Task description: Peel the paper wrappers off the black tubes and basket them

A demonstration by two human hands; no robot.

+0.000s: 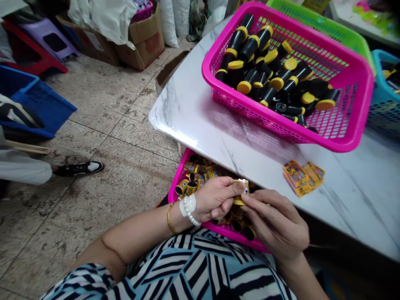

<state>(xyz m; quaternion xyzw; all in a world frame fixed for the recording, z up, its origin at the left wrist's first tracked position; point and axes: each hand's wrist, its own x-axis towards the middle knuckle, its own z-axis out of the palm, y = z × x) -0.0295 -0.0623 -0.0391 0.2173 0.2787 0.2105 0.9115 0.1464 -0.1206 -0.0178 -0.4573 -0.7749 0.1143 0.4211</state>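
My left hand point(215, 199) and my right hand point(276, 221) meet over my lap, both closed on one small black tube with a yellow cap point(240, 196) that carries a yellow label. Under them a pink basket point(173, 192) on my lap holds several labelled tubes. On the white marble table point(200, 121) a small stack of yellow labels point(302, 176) lies just right of my hands. A larger pink basket point(343, 141) on the table holds several unlabelled black tubes with yellow caps point(250, 81).
A green basket point(328, 25) stands behind the big pink one, a blue basket point(384, 104) to its right. On the floor at left are a blue crate point(37, 100), cardboard boxes point(146, 39), stools, and another person's leg and shoe point(81, 167).
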